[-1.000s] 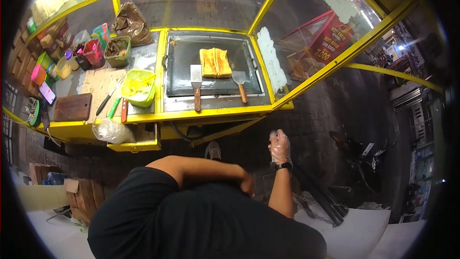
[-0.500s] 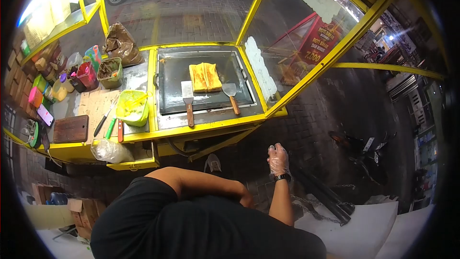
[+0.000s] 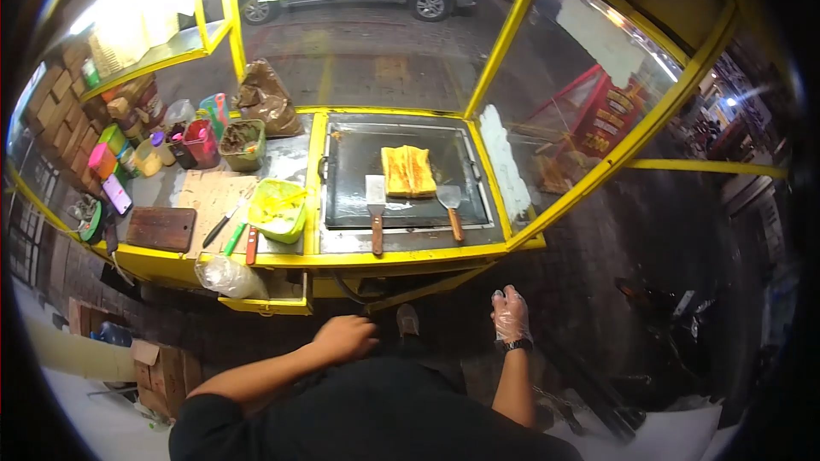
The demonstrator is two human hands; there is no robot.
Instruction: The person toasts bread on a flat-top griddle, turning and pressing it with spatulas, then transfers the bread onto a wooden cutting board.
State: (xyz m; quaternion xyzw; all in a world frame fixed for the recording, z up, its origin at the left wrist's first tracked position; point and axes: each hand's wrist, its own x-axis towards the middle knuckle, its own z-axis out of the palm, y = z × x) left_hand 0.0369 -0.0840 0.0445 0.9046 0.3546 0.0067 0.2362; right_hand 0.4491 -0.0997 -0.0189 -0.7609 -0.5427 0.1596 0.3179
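Observation:
My right hand (image 3: 511, 314), in a clear plastic glove with a dark watch at the wrist, hangs off the cart's front right, its fingers curled together; whether it holds anything is too small to tell. My bare left hand (image 3: 346, 337) is in front of my body, below the cart edge, its fingers blurred. Toasted bread (image 3: 408, 172) lies on the flat griddle (image 3: 350, 141). One spatula (image 3: 376, 205) rests left of the bread and another (image 3: 451, 209) rests at its right, both handles toward me. Neither hand touches them.
Left of the griddle stand a green tub (image 3: 278, 209), a knife (image 3: 224, 224), a dark board (image 3: 161, 229), a phone (image 3: 116, 194) and several containers. An open drawer (image 3: 269, 307) juts out below, with a plastic bag (image 3: 231, 277). Yellow posts (image 3: 504, 38) frame the cart.
My left hand has come out from beside my body and moved left. The view has shifted, and the cart appears lower in it. The bread and spatulas keep their places on the griddle.

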